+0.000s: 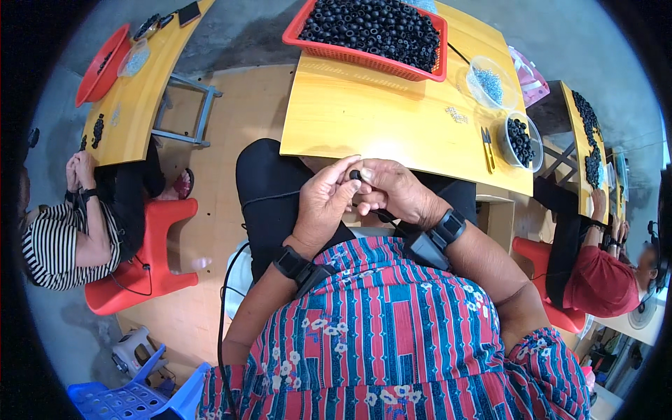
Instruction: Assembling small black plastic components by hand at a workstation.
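Both my hands meet just in front of the near edge of the yellow table (350,126), above my lap. A small round black part (355,174), like a short cap or bushing, sits pinched between them. The thumb and fingertips of my left hand (323,196) close on it from one side. From the other side, the thumb and forefinger of my right hand (397,187) grip the same piece. Fingers cover most of it, so its far side is hidden.
A red basket (364,61) heaped with black parts stands at the table's far edge. To the right are a tub of small clear pieces (488,84), a tub of black parts (521,142), thread snips (488,150) and loose tiny pieces (456,115). People sit at tables on either side.
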The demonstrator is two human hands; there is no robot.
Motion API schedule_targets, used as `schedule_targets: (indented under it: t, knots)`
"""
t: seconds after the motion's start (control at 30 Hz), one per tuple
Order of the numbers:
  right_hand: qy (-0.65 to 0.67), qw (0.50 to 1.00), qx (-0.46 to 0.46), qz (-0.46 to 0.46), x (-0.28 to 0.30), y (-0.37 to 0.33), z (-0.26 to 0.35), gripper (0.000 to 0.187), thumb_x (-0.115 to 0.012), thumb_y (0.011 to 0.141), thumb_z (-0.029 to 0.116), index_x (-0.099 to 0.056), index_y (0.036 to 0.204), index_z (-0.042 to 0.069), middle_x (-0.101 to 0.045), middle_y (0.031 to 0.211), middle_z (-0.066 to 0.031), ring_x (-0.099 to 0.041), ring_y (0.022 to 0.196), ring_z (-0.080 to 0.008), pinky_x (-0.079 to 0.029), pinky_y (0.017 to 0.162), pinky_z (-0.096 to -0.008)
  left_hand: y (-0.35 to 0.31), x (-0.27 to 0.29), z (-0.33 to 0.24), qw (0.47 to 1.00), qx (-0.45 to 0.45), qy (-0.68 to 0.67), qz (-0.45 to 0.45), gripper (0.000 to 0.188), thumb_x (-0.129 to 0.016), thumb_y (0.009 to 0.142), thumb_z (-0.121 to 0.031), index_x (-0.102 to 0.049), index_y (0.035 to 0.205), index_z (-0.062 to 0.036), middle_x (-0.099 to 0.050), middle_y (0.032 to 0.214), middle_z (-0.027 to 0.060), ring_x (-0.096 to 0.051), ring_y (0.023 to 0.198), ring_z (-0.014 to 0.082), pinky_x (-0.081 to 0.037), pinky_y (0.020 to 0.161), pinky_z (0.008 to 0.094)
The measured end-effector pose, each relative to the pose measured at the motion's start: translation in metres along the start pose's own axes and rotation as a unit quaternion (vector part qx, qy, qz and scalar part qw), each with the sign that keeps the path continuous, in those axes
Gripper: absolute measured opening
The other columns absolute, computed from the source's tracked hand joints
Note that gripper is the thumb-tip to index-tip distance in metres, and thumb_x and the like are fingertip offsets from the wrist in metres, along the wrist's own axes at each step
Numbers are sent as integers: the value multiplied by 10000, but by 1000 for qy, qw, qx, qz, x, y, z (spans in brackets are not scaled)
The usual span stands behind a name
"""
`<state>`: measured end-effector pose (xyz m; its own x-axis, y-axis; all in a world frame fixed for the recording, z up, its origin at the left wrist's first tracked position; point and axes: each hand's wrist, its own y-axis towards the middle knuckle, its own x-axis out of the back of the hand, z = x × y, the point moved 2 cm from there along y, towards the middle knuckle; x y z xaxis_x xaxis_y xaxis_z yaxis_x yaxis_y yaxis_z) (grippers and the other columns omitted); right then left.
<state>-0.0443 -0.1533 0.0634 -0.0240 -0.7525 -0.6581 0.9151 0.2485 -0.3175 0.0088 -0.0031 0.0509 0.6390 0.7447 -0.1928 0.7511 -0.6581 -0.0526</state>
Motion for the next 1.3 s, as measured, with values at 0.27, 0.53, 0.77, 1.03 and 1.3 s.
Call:
schedule_targets:
  t: [0.27, 0.53, 0.77, 1.03, 1.3]
  knots:
    - [99, 994, -41, 34, 13, 0, -8, 255, -521, 981, 263, -562, 1030, 17, -519, 817, -21, -541, 735, -141, -548, 686, -322, 1, 4, 1, 997, -35, 46, -44, 194, -628, 869, 3, -650, 1061, 11, -567, 864, -1, -516, 735, 42, -458, 640, 190]
    - [76, 994, -63, 50, 12, 0, -2, 291, -537, 973, 298, -566, 1009, 10, -524, 818, -16, -533, 723, -110, -557, 724, -317, 0, 4, -1, 998, -27, 30, -44, 170, -637, 868, -7, -655, 1033, 25, -516, 807, -15, -479, 701, 41, -433, 625, 188]
    - [-48, 998, -12, -24, 14, 4, -1, 275, -610, 934, 236, -588, 1063, -6, -547, 805, -12, -550, 676, -78, -572, 638, -272, 1, 7, 0, 996, -59, 45, -52, 145, -632, 881, -23, -645, 1018, 22, -548, 810, -10, -501, 679, 42, -463, 601, 190]
    - [-297, 928, 107, -196, -7, -1, 15, 140, -665, 889, 117, -677, 984, 15, -658, 760, -5, -583, 591, -55, -505, 560, -205, 0, 6, 7, 997, -16, -32, -61, 146, -624, 898, -38, -626, 1030, 25, -640, 845, 20, -562, 689, 50, -488, 628, 197]
    - [-328, 911, 139, -206, -10, 1, 11, 108, -646, 890, 86, -681, 968, 21, -659, 775, 10, -582, 615, -41, -484, 553, -195, 1, 5, 8, 996, -20, -14, -85, 150, -607, 910, -42, -618, 1049, 13, -616, 801, 2, -570, 666, 48, -503, 623, 206]
